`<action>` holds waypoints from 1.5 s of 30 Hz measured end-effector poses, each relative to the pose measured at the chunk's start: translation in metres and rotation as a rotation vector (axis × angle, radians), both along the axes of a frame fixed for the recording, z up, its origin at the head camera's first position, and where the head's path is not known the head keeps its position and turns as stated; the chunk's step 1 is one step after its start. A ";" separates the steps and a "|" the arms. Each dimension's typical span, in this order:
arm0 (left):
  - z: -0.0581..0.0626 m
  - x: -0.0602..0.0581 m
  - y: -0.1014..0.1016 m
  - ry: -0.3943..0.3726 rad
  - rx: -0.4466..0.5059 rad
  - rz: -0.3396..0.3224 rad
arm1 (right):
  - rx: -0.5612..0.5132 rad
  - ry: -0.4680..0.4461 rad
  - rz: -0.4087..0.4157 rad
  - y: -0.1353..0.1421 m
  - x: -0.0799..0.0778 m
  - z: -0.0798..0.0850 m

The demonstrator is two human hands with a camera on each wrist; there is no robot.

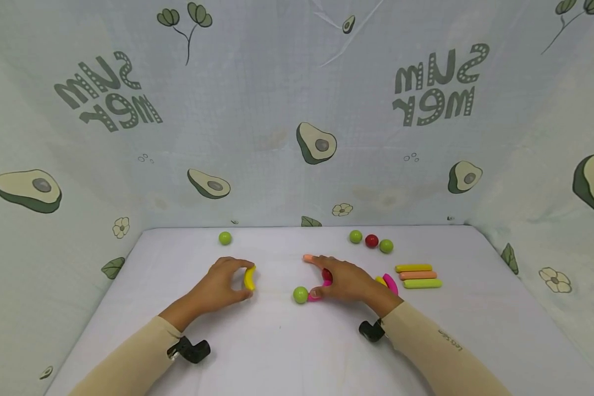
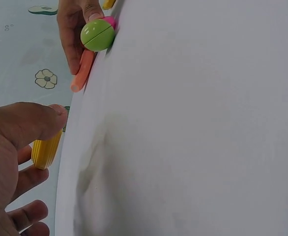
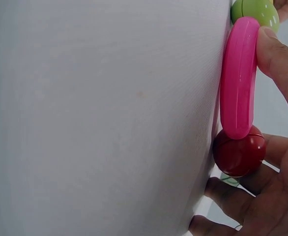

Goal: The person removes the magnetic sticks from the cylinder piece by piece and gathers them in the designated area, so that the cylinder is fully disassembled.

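Observation:
My left hand [image 1: 223, 283] pinches a yellow curved piece [image 1: 249, 278] between thumb and fingertips; the left wrist view shows ridges on it. My right hand [image 1: 345, 280] holds a pink curved piece [image 3: 240, 78], its thumb against the end beside a green ball [image 1: 300, 295]. At the other end of this piece sits a red ball [image 3: 239, 151], under the fingers and partly hidden in the head view. An orange stick [image 2: 83, 71] lies by the right index finger, partly covered by it.
Right of my right hand lie another yellow curved piece [image 1: 380, 281] and pink curved piece [image 1: 390, 284]. Beyond them are a yellow stick [image 1: 413, 268], an orange stick [image 1: 418, 275] and a lime stick [image 1: 423, 284]. Several balls stand along the back, including a green ball [image 1: 225, 238] at left.

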State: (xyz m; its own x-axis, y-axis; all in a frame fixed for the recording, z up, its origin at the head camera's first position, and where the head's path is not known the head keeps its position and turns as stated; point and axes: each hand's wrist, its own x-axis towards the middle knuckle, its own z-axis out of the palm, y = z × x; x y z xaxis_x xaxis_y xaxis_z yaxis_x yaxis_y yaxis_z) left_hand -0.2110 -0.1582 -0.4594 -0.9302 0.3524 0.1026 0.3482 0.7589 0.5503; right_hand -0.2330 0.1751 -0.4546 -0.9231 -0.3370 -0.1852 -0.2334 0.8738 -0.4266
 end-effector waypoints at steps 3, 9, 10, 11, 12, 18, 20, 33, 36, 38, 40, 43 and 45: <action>0.003 0.001 -0.005 0.003 0.001 -0.006 | -0.006 -0.002 0.000 0.000 0.000 0.000; 0.008 0.002 -0.016 -0.009 -0.006 0.000 | -0.007 -0.003 0.004 0.001 0.000 0.000; 0.008 0.002 -0.019 -0.012 -0.006 0.001 | -0.006 -0.003 0.005 0.001 0.000 0.000; 0.009 0.002 -0.021 -0.018 -0.003 0.007 | -0.005 -0.003 0.004 0.001 0.000 0.000; 0.009 0.002 -0.023 -0.020 -0.001 0.008 | -0.006 -0.004 0.003 0.001 0.001 0.000; 0.009 0.002 -0.037 -0.023 0.026 0.017 | -0.008 -0.003 -0.001 0.000 0.001 0.000; 0.009 0.002 -0.041 -0.027 0.028 0.019 | -0.008 -0.004 -0.001 0.000 0.001 0.000; 0.009 0.000 -0.061 -0.069 0.020 0.052 | -0.011 -0.002 0.004 -0.001 0.001 0.001; 0.009 -0.001 -0.066 -0.058 0.022 0.043 | -0.010 -0.004 0.004 0.000 0.001 0.001; 0.008 -0.001 -0.068 -0.051 0.031 0.042 | -0.011 -0.006 0.005 0.000 0.002 0.002; 0.008 -0.001 -0.070 -0.040 0.035 0.033 | -0.010 -0.006 0.004 0.000 0.002 0.002; 0.006 -0.002 -0.074 -0.037 0.036 0.034 | -0.010 -0.002 0.005 0.000 0.002 0.003; 0.005 -0.003 -0.076 -0.036 0.032 0.031 | -0.012 0.001 0.005 0.000 0.002 0.004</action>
